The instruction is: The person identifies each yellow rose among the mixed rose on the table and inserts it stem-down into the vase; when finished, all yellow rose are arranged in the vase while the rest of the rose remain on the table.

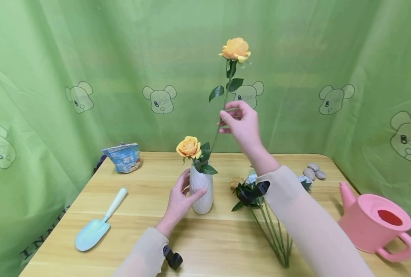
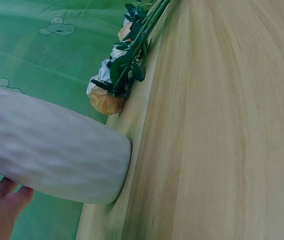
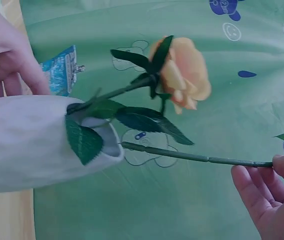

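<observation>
A white textured vase (image 1: 202, 192) stands upright on the table, and my left hand (image 1: 181, 196) holds it with thumb and fingers around its side. One yellow-orange rose (image 1: 188, 147) sits in the vase, leaning left, its dark green leaves (image 3: 84, 140) over the rim. Above and to the right, my right hand (image 1: 243, 123) pinches the stem (image 3: 182, 156) of a second yellow-orange rose (image 1: 235, 49). That stem slants down to the vase mouth (image 3: 113, 142); whether its tip is inside or just at the rim, I cannot tell.
Several loose flowers (image 1: 248, 188) lie right of the vase, partly behind my right sleeve. A pink watering can (image 1: 364, 219) and grey stones (image 1: 312, 171) are at the right. Leftward are a light blue trowel (image 1: 94, 232) and a clipped blue bag (image 1: 125, 158). Green curtains (image 1: 191, 69) surround the table.
</observation>
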A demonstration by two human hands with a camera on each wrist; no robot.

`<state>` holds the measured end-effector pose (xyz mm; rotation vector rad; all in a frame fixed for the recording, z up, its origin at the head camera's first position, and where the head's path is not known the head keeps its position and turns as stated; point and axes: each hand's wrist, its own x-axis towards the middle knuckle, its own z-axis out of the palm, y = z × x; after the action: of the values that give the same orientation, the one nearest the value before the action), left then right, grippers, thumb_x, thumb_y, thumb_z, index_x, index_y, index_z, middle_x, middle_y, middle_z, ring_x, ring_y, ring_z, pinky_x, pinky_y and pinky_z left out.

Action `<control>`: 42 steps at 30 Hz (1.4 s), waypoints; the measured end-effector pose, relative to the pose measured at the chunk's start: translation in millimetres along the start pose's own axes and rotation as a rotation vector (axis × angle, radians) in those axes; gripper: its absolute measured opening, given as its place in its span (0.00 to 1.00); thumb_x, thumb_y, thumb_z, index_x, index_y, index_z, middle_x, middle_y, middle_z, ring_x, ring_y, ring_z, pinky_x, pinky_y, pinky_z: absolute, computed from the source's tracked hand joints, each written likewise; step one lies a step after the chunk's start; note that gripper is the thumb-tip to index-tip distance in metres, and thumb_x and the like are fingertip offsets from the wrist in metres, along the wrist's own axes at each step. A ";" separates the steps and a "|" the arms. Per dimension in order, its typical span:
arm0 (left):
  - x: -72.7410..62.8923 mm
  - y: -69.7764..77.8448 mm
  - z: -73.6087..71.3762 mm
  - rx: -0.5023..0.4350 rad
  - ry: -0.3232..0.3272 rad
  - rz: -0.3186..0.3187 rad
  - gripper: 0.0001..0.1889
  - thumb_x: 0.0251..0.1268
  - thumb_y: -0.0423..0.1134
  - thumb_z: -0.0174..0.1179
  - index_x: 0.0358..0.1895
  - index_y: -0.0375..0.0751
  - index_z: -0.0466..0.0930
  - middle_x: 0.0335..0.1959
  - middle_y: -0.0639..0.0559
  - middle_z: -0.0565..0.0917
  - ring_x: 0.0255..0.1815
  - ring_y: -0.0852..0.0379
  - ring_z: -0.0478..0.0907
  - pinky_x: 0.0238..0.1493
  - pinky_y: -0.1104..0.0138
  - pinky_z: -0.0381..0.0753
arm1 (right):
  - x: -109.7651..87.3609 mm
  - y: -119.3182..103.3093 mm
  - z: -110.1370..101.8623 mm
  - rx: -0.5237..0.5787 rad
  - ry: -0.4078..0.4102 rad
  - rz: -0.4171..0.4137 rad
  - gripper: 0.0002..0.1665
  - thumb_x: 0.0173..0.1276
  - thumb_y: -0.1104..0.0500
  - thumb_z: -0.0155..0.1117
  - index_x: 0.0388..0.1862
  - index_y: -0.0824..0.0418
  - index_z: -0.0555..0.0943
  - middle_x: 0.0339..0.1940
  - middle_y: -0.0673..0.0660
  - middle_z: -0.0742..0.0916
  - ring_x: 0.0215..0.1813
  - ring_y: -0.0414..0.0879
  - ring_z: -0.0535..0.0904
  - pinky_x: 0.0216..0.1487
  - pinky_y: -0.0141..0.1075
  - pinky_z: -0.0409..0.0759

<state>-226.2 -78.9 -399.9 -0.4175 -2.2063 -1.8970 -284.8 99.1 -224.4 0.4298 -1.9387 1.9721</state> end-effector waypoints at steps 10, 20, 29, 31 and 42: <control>-0.2 -0.9 0.9 0.004 -0.001 0.000 0.38 0.54 0.39 0.68 0.68 0.43 0.59 0.64 0.42 0.68 0.62 0.46 0.67 0.60 0.55 0.68 | -8.6 29.5 7.4 -0.021 -0.108 0.026 0.13 0.64 0.67 0.61 0.46 0.69 0.73 0.36 0.65 0.80 0.31 0.49 0.81 0.32 0.42 0.83; -0.1 -0.2 -0.3 0.007 0.003 0.006 0.38 0.55 0.39 0.67 0.68 0.42 0.59 0.63 0.42 0.69 0.61 0.46 0.68 0.60 0.54 0.68 | -22.5 56.7 10.2 -0.102 -0.175 0.083 0.11 0.64 0.66 0.61 0.44 0.70 0.75 0.32 0.61 0.81 0.33 0.55 0.81 0.33 0.43 0.83; -0.4 0.5 1.9 0.006 0.000 -0.001 0.38 0.55 0.40 0.67 0.68 0.43 0.59 0.63 0.42 0.69 0.61 0.46 0.67 0.60 0.54 0.68 | -40.1 73.4 -9.4 -0.201 -0.256 0.095 0.13 0.64 0.63 0.61 0.46 0.68 0.78 0.38 0.64 0.83 0.38 0.54 0.82 0.37 0.41 0.83; 0.0 -0.1 2.7 0.006 0.001 -0.002 0.38 0.55 0.40 0.67 0.69 0.43 0.59 0.63 0.42 0.69 0.61 0.47 0.67 0.60 0.55 0.68 | -46.7 79.6 -19.4 -0.208 -0.262 0.122 0.14 0.64 0.62 0.62 0.46 0.68 0.78 0.39 0.64 0.83 0.39 0.55 0.82 0.38 0.42 0.83; -1.3 -0.1 1.6 0.007 0.014 -0.011 0.39 0.54 0.40 0.68 0.69 0.42 0.59 0.63 0.41 0.68 0.61 0.45 0.67 0.60 0.55 0.68 | -71.7 103.5 -62.5 -0.223 -0.251 0.230 0.16 0.66 0.60 0.62 0.48 0.69 0.77 0.40 0.66 0.82 0.40 0.57 0.81 0.40 0.46 0.82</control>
<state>-225.0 -77.4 -400.7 -0.3902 -2.2100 -1.8918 -265.1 158.4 -350.4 0.4277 -2.4328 1.8771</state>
